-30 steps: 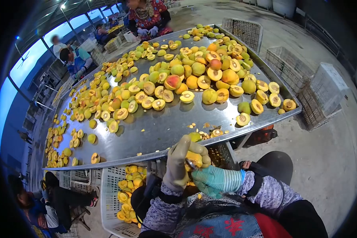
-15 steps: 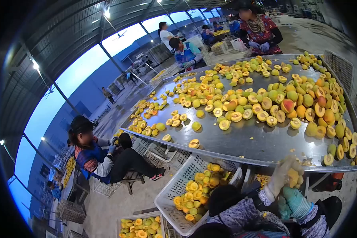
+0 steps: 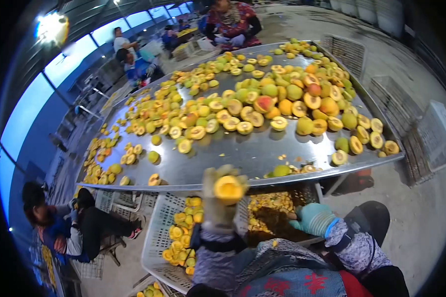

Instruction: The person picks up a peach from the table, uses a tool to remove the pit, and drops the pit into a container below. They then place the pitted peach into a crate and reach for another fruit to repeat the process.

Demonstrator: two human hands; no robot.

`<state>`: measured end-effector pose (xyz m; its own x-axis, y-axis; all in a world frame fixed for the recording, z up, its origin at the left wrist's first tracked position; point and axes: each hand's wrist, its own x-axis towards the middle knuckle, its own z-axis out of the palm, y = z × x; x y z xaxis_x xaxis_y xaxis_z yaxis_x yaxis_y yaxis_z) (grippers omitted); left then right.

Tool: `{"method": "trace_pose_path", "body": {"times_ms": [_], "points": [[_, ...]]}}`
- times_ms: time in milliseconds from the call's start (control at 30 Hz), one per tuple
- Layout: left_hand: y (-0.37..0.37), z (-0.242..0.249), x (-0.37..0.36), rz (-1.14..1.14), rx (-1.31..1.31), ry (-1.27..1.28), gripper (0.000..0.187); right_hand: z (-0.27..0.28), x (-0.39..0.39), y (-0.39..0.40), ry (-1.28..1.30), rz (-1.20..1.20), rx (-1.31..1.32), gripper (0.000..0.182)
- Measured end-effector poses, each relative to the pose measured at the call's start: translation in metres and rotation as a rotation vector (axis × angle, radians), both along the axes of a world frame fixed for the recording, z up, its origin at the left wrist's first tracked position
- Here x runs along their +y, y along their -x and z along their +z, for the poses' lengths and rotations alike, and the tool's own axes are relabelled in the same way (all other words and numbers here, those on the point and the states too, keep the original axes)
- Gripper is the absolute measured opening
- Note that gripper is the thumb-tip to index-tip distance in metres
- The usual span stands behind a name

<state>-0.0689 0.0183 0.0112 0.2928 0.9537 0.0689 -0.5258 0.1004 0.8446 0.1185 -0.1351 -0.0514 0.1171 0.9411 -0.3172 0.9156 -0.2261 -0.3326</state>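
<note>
My left hand (image 3: 217,210), in a pale glove and blurred by motion, holds a hollowed peach half (image 3: 229,190), its cut side facing up. It is over the near table edge, beside a white crate (image 3: 156,242) of hollowed halves (image 3: 181,230). My right hand (image 3: 316,219), in a teal glove, is apart from it at the right, over a container of orange-yellow scraps (image 3: 265,210). Its fingers are curled; whatever is in them is hidden. Beyond both hands, many cut peaches (image 3: 243,111) lie on the metal table (image 3: 203,166).
A seated worker (image 3: 59,230) is at the left, another person (image 3: 233,24) beyond the table's far side. Crates (image 3: 431,133) stand at the right. A further crate of halves (image 3: 151,291) is at the bottom.
The view has swung to the right. My hands, close together before, have parted: the left has moved leftward with the peach half, while the right is lower over the scraps.
</note>
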Motion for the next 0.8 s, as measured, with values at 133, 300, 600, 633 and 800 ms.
{"method": "trace_pose_path", "body": {"times_ms": [133, 300, 600, 633, 800], "points": [[0.086, -0.001, 0.016, 0.197, 0.318, 0.045, 0.035, 0.024, -0.006, -0.008, -0.093, -0.05, 0.141, 0.047], [0.107, -0.005, 0.061, 0.364, 0.94, -0.252, 0.034, 0.025, -0.005, -0.007, -0.196, -0.012, 0.23, 0.042], [-0.193, -0.028, 0.125, -0.065, 1.213, -0.799, 0.057, 0.019, -0.006, -0.017, -0.281, -0.029, 0.258, 0.034], [-0.208, -0.044, 0.135, -0.059, 1.332, -0.844, 0.058, 0.019, -0.006, -0.02, -0.282, -0.038, 0.252, 0.034], [-0.219, -0.065, 0.139, -0.01, 1.345, -1.049, 0.057, 0.014, -0.002, -0.03, -0.37, -0.088, 0.274, 0.033]]}}
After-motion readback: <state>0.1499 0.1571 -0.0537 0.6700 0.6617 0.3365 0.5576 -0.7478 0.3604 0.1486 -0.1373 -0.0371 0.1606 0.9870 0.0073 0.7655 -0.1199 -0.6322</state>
